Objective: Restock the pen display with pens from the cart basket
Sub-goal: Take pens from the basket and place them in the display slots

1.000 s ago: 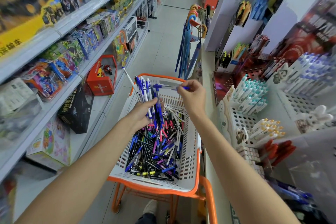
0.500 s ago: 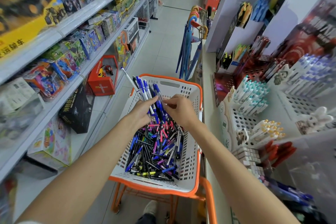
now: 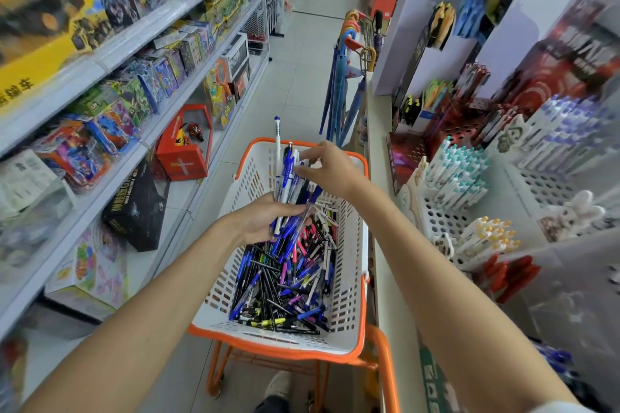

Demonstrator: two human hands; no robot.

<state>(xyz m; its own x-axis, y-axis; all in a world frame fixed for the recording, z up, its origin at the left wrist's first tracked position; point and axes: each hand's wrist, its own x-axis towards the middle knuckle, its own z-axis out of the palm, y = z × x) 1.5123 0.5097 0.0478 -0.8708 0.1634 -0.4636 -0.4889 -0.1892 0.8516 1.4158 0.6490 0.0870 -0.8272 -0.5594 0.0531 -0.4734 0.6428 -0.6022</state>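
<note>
Blue pen bundle clenched in left hand; right hand fingers touch it, grasp unclear; I judge splayed pens may slip into basket.

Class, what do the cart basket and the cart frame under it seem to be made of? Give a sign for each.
Cart basket: probably moulded plastic, matt white with orange rim; regular slotted holes in its walls. Cart frame: likely painted metal tube; thin, round orange bars.

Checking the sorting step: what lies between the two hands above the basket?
Head view: a bundle of blue-and-white pens, gripped by the left hand; the right hand meets its tops.
</note>
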